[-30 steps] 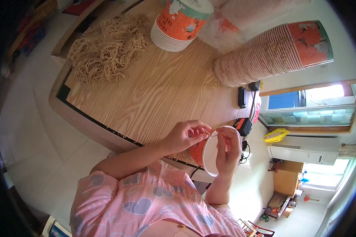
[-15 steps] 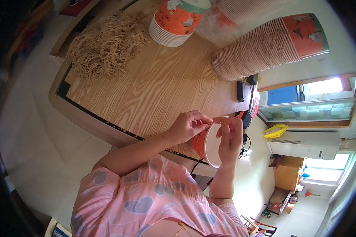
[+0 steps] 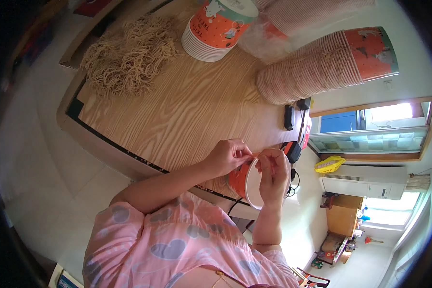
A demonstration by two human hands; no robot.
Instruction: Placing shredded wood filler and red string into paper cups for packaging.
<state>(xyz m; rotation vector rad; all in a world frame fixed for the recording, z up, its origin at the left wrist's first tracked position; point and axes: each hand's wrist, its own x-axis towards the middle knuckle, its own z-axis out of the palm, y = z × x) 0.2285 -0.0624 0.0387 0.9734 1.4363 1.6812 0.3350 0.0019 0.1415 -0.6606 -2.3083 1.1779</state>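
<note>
An orange paper bucket (image 3: 238, 181) with a white rim lies tipped at the near table edge, its open mouth facing right. My right hand (image 3: 274, 175) grips it at the upper part of the rim, thumb over the mouth. My left hand (image 3: 228, 156) meets it there, thumb and forefinger pinched together just outside the rim. Whatever thin thing is between the left fingertips is too small to make out. Beyond my hands, a tangled heap of tan twine (image 3: 129, 57) rests at the far left of the table.
On the wood-grain table (image 3: 187, 110), an upright stack of orange buckets (image 3: 215, 29) stands at the back. A long stack with twine handles (image 3: 317, 65) lies to its right, near a plastic-wrapped stack (image 3: 317, 17). A small black device (image 3: 289, 117) and an orange-black object (image 3: 293, 151) sit at the right edge.
Both hands and the bucket have shifted slightly down in the picture. My fingertips have drawn closer together at the rim, and my right fingers have curled in more.
</note>
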